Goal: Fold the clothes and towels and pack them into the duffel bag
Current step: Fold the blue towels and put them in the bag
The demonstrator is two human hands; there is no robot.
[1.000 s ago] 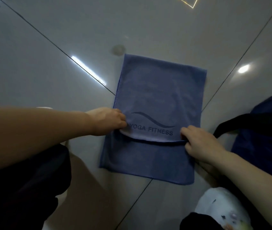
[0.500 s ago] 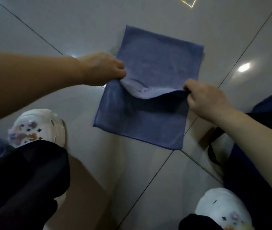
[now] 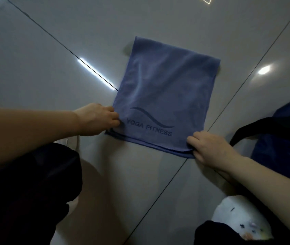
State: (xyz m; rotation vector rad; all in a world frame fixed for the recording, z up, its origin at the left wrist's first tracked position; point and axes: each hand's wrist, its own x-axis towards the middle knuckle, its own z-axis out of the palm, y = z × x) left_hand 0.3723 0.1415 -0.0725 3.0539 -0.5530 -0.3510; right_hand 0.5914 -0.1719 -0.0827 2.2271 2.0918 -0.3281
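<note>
A blue towel point(image 3: 165, 96) printed "YOGA FITNESS" lies folded flat on the glossy grey tiled floor point(image 3: 70, 50), its near edges stacked one on the other. My left hand point(image 3: 97, 119) pinches the towel's near left corner. My right hand point(image 3: 209, 149) pinches the near right corner, fingers curled over the doubled edge. The dark navy duffel bag point(image 3: 280, 149) sits at the right edge, its black strap point(image 3: 257, 128) arching toward my right wrist.
My dark trouser knee point(image 3: 25, 191) fills the lower left. A white clog with charms point(image 3: 241, 218) is at the lower right. Bright lamp reflections shine on the tiles left and right of the towel.
Both hands lifted the towel's upper layer away from me, then drew it back toward me. The upper layer now lies flat, its edge lined up with the near edge below.
</note>
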